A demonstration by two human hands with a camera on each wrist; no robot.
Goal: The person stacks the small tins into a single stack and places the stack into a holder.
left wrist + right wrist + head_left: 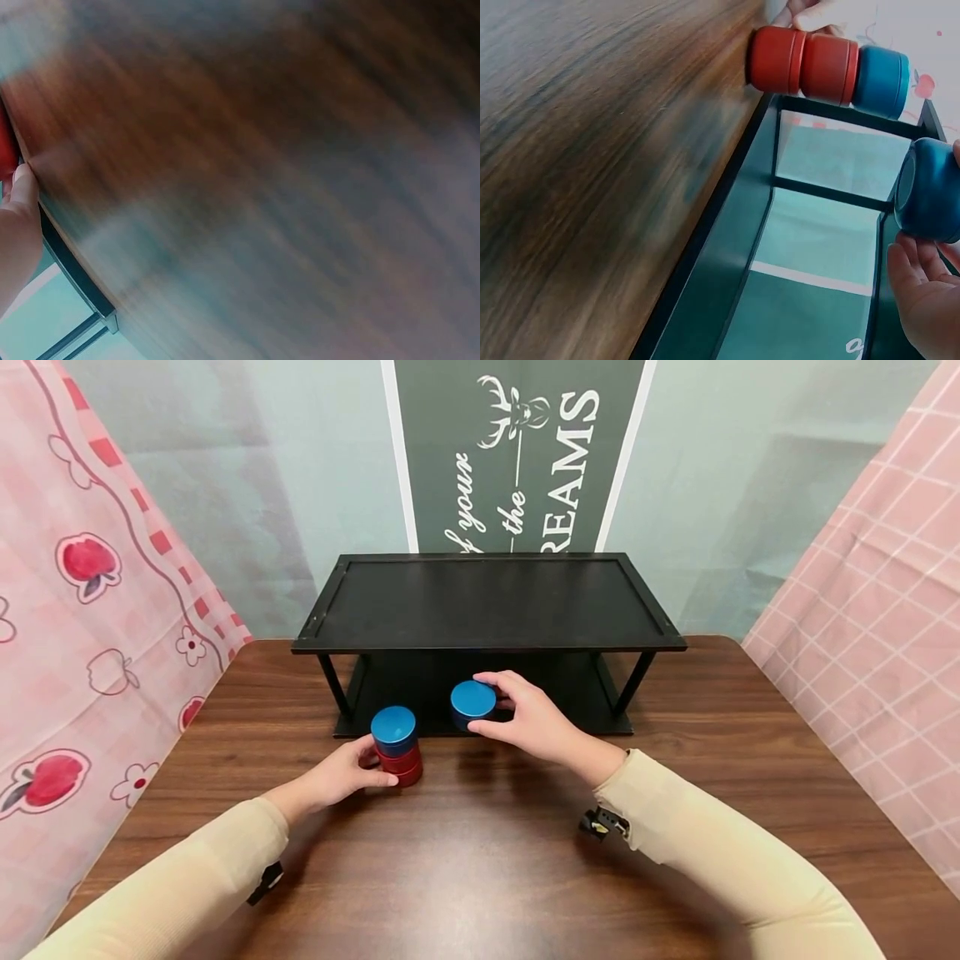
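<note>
Two red tins (401,763) stand one on the other at the front left of a black rack, with a blue tin (393,725) on top of them. My left hand (337,779) holds this stack low, thumb in front and fingers behind the red tins. A second blue tin (472,697) is pinched between the thumb and fingers of my right hand (536,718), to the right of the stack. In the right wrist view that held tin (934,191) is clear of the table. Only a sliver of red tin (6,146) shows in the left wrist view.
The black two-tier rack (487,602) stands at the back of the brown wooden table (480,860), its lower shelf (555,693) just behind both hands. Patterned pink curtains (97,568) flank the table, and a grey-green cloth with lettering hangs behind.
</note>
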